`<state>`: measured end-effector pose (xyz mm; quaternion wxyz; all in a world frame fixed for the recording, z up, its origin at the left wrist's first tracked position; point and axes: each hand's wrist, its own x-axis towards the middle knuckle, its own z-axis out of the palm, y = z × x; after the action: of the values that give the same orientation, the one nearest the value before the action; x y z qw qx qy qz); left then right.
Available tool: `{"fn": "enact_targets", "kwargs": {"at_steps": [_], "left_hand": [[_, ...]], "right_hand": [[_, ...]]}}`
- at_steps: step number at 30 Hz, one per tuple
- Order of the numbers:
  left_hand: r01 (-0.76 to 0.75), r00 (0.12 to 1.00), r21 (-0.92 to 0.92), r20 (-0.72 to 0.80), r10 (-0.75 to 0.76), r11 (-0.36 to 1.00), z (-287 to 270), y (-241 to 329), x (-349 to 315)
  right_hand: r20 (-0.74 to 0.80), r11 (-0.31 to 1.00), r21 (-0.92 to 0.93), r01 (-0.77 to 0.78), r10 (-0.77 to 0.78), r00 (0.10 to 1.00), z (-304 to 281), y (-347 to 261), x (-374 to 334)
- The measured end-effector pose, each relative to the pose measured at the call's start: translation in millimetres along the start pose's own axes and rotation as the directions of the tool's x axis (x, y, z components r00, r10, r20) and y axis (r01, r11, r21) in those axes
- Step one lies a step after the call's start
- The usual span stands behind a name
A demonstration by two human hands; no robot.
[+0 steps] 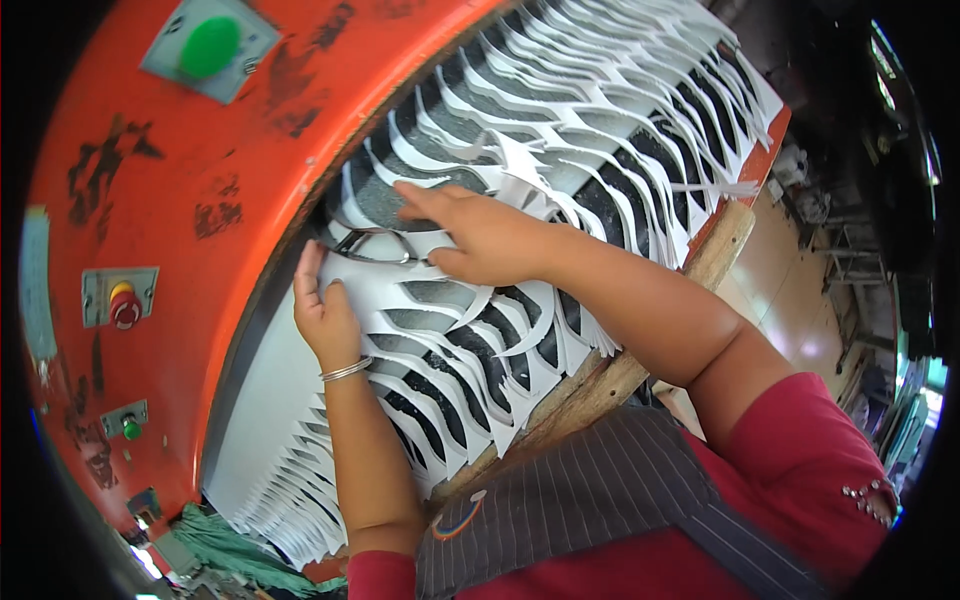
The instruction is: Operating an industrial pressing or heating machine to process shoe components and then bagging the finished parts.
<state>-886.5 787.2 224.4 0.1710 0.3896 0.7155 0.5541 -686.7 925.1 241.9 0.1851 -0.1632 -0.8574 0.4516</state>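
Observation:
A curved, dark metal cutting die (375, 245) lies on a white sheet (275, 370) that is cut into many curved strips. My left hand (328, 315), with a silver bangle at its wrist, is at the die's left end. Its fingers point up and its thumb stands apart; whether it touches the die I cannot tell. Over the strips just right of the die is my right hand (490, 235), palm down, its fingers stretched to the left and its thumb near the die's right end. A crumpled white strip (520, 180) rises behind this hand.
An orange-red machine body (250, 130) overhangs the sheet's left side, carrying a large green button (208, 47), a red knob (125, 306) and a small green button (131, 429). A wooden rail (560, 405) runs along the near edge. Green cloth (225, 550) hangs lower left.

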Motion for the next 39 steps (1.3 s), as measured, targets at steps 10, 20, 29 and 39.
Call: {"fn": "enact_targets", "kwargs": {"at_steps": [10,20,29,39], "left_hand": [[0.158,0.921,-0.306,-0.297,-0.252,0.939,-112.9,36.8,-80.9],[-0.077,0.455,0.093,-0.883,0.118,0.993,-193.4,79.6,-142.4],[-0.088,0.647,0.74,-0.467,0.603,0.667,-219.4,123.4,-131.8],[-0.087,0.996,0.376,0.033,0.081,0.923,-72.2,79.9,-301.0]], "right_hand": [[-0.416,0.88,0.453,0.141,0.069,0.907,-26.2,-26.6,-8.7],[-0.848,0.898,-0.236,0.371,-0.376,0.372,-66.3,-109.5,3.5],[-0.632,0.64,-0.744,0.191,-0.767,0.107,-76.5,-150.6,46.5],[0.194,0.764,-0.309,0.566,-0.532,0.824,42.1,-107.0,-140.0]]}}
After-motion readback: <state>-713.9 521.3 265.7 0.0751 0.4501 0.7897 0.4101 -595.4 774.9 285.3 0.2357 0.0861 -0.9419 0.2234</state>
